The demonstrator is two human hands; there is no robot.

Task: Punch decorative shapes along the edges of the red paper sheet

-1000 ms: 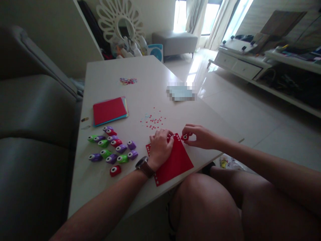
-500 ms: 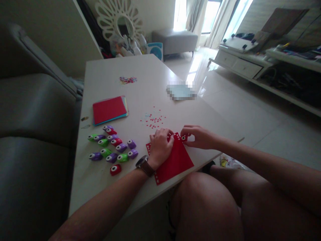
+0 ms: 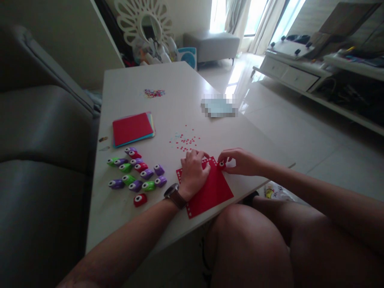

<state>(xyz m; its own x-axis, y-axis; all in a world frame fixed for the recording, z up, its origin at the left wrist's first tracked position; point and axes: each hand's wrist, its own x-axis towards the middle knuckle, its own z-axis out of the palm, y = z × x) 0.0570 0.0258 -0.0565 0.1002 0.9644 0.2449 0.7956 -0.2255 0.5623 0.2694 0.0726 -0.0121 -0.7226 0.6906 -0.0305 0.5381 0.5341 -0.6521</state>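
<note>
Red punch (image 3: 222, 164) pinched by the right hand (image 3: 242, 162) at the red sheet's (image 3: 212, 190) edge.
The sheet is pinned on the table (image 3: 168, 108) by the left hand (image 3: 194, 173), laid open; the punch is best seated square and the paper kept from slipping.

Punches (image 3: 135, 186) crowd the surface (image 3: 180, 100) beside the left hand (image 3: 194, 171), blocking low sweeps. Between the card stack (image 3: 133, 129) and blurred pale item (image 3: 219, 107), I see open room.
</note>
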